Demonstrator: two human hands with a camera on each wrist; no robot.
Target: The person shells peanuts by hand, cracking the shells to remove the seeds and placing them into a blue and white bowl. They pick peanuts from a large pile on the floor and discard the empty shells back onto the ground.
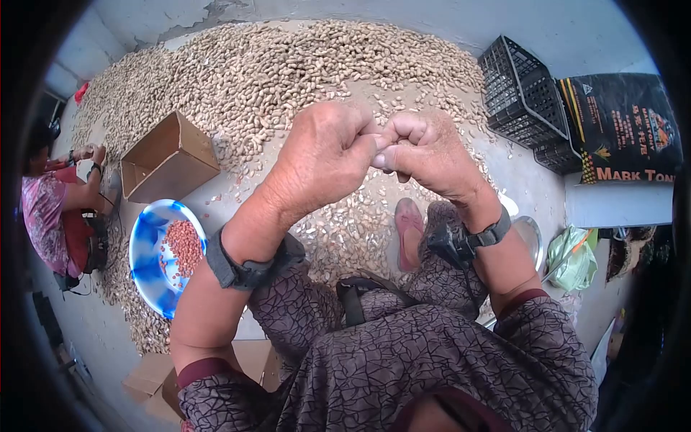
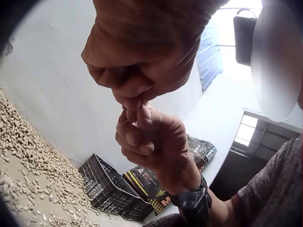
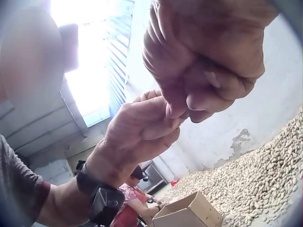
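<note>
The left hand [image 1: 324, 155] and right hand [image 1: 428, 151] meet at their fingertips, above peanut shells [image 1: 345, 230] on the floor. Both have curled fingers, with thumbs and forefingers pinching together. In the left wrist view, the right hand [image 2: 156, 146] is below the left hand [image 2: 147, 47]. Between the fingertips in the right wrist view, a small reddish piece [image 3: 176, 123] barely shows where the left hand [image 3: 137, 132] touches the right hand [image 3: 208, 61]; the fingers hide most of it, and I cannot tell whether it is a peanut.
A big heap of unshelled peanuts [image 1: 273, 72] lies along the wall. At left are a cardboard box [image 1: 173, 169], a blue-and-white basin [image 1: 147, 237] with reddish kernels [image 1: 183, 248], and a seated person [image 1: 54, 205]. Black crates [image 1: 515, 93] and a black sack [image 1: 626, 126] stand at right.
</note>
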